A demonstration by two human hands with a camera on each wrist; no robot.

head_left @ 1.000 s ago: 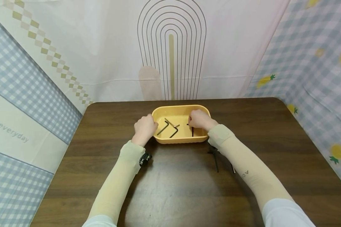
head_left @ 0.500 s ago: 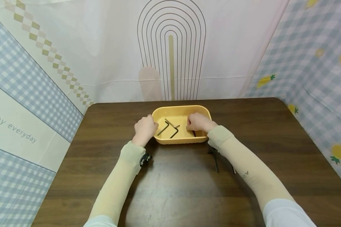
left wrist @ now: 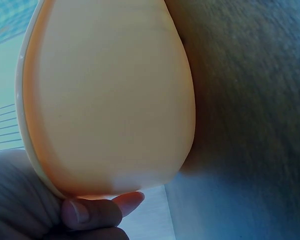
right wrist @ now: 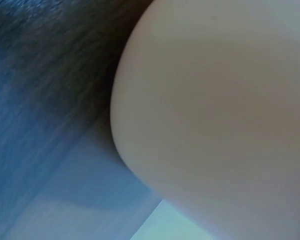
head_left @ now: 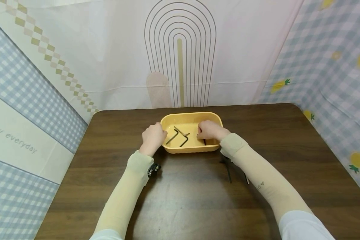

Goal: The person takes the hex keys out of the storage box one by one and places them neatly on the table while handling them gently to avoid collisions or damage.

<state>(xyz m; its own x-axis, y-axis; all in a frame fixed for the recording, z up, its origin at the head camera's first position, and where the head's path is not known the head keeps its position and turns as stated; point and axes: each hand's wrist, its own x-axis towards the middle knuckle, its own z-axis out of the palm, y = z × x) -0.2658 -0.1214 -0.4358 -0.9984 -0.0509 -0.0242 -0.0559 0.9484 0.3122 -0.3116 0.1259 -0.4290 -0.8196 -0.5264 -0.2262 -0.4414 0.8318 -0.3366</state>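
Observation:
A yellow plastic bin (head_left: 185,150) stands on the brown table. My left hand (head_left: 152,137) grips its left end; the left wrist view shows the thumb (left wrist: 92,214) and fingertips against the bin wall. Inside the bin, toward the left, lie a black hex key (head_left: 172,137), a second black hex key (head_left: 184,140) and a silver one (head_left: 180,130). My right hand (head_left: 209,129) reaches into the right part with curled fingers over another black hex key (head_left: 205,142). Only that key's end shows below the hand; the fingertips' hold is mostly hidden. The right wrist view shows just the bin's outer wall.
On the table in front of the bin's right end lie a dark hex key (head_left: 229,174) and another thin rod (head_left: 246,179), partly under the right forearm. A patterned cloth (head_left: 123,50) hangs behind the table's back edge, and checked cloth hangs at both sides.
My right hand has come down slightly and covers more of the black hex key, whose visible end has shifted a little right. The left hand stays on the bin.

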